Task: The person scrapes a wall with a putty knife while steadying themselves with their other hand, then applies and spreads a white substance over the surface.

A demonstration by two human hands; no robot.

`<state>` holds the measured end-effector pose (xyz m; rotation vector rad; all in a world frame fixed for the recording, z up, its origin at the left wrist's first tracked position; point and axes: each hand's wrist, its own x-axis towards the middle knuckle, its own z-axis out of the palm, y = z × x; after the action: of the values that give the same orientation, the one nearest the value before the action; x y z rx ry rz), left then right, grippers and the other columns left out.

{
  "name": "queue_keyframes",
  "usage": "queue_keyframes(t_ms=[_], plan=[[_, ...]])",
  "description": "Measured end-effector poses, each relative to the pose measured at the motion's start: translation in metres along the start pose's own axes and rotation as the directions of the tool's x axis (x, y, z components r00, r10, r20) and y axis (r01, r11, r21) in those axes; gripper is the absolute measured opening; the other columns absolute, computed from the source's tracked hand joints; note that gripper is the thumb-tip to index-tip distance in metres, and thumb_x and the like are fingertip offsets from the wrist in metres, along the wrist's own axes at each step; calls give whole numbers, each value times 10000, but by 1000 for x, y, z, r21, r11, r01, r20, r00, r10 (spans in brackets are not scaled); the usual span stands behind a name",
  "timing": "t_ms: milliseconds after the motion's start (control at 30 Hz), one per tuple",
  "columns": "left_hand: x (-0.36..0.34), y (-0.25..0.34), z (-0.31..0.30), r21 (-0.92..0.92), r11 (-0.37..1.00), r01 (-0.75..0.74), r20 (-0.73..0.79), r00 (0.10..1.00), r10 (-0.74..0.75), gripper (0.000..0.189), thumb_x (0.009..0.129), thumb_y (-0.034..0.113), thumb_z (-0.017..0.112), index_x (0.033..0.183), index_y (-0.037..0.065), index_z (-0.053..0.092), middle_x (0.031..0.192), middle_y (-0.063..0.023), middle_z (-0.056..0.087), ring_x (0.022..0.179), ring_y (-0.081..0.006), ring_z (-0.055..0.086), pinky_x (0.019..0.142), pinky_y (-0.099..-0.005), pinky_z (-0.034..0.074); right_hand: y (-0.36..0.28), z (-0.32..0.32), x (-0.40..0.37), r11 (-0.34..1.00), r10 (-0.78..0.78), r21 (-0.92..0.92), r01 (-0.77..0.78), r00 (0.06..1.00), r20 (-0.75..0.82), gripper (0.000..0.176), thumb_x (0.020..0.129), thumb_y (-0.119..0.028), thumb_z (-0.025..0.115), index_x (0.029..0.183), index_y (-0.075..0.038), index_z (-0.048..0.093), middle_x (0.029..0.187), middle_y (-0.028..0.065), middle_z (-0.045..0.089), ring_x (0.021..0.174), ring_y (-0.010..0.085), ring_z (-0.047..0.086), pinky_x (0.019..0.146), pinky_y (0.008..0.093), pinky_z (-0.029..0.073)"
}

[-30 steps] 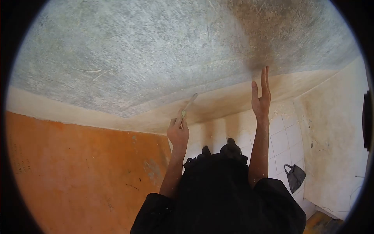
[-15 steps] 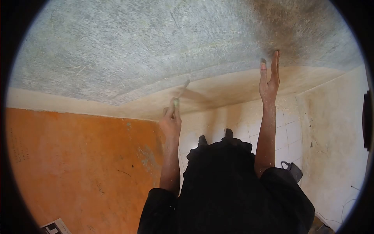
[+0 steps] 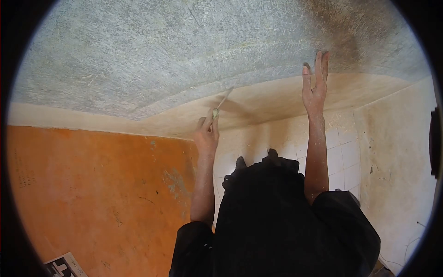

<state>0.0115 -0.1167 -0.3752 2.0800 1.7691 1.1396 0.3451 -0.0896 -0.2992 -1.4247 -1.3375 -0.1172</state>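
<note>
My left hand [image 3: 207,134] is closed round the pale handle of a scraper [image 3: 224,98], its thin blade seen nearly edge-on. The blade's tip meets the wall where the rough grey surface [image 3: 175,60] borders the smooth cream band [image 3: 272,99]. Most of the handle is hidden in my fingers. Higher and to the right, my right hand [image 3: 315,94] is open, fingers stretched upward, and appears to rest on the grey surface. It holds nothing. Pale flecks dot my forearms.
An orange wall [image 3: 97,184] with scribbles and worn patches stands at the left. On the right is a stained whitish wall [image 3: 392,147]. White floor tiles [image 3: 339,154] lie below, around my feet. A printed sheet [image 3: 67,265] shows at lower left.
My left hand has moved slightly up and right with the scraper, which looks less blurred now. My right hand has shifted a little up and left. The grey object on the floor is now mostly hidden.
</note>
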Motion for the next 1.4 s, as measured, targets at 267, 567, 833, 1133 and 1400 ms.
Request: queue_keyframes(t_ms=[267, 567, 833, 1133, 1400], plan=[[3, 6, 6, -2, 999, -55, 7, 998, 55, 382, 908, 92, 700, 1277, 187, 680, 770, -84, 621, 577, -196, 545, 515, -314, 451, 0, -6, -1, 1000, 14, 12, -14, 999, 37, 592, 1018, -228, 533, 1532, -27, 321, 1604, 246, 228, 1505, 387, 176, 1205, 470, 186], [-6, -1, -8, -17, 1000, 2, 54, 999, -1, 378, 926, 38, 666, 1298, 105, 661, 757, -89, 607, 597, -141, 523, 563, -283, 446, -4, 1, -1, 997, 74, -26, -73, 997, 18, 599, 1019, -236, 537, 1543, -56, 311, 1622, 231, 186, 1511, 383, 156, 1200, 487, 190], [-8, -20, -5, -77, 996, 35, 4, 999, -35, 397, 913, 106, 694, 1300, 185, 664, 743, -75, 588, 556, -165, 522, 524, -324, 438, 1, 11, -2, 999, 49, -18, -49, 999, -4, 611, 1019, -245, 538, 1547, -52, 297, 1624, 243, 159, 1513, 401, 120, 1204, 496, 166], [-7, -26, -11, -194, 979, 62, 54, 997, -53, 369, 924, 87, 667, 1289, 145, 667, 774, -97, 621, 589, -165, 549, 543, -303, 450, 5, 12, -4, 999, 34, -23, -34, 999, -3, 639, 1020, -262, 539, 1556, -49, 264, 1619, 270, 138, 1510, 425, 96, 1206, 504, 146], [10, 7, -12, -10, 998, -61, 106, 992, 62, 356, 927, 81, 676, 1282, 93, 662, 783, -117, 632, 604, -181, 570, 544, -291, 446, 2, 5, -4, 987, 121, -115, -116, 992, 35, 652, 1034, -341, 492, 1584, -121, 219, 1643, 197, 144, 1527, 358, 103, 1198, 554, 71]])
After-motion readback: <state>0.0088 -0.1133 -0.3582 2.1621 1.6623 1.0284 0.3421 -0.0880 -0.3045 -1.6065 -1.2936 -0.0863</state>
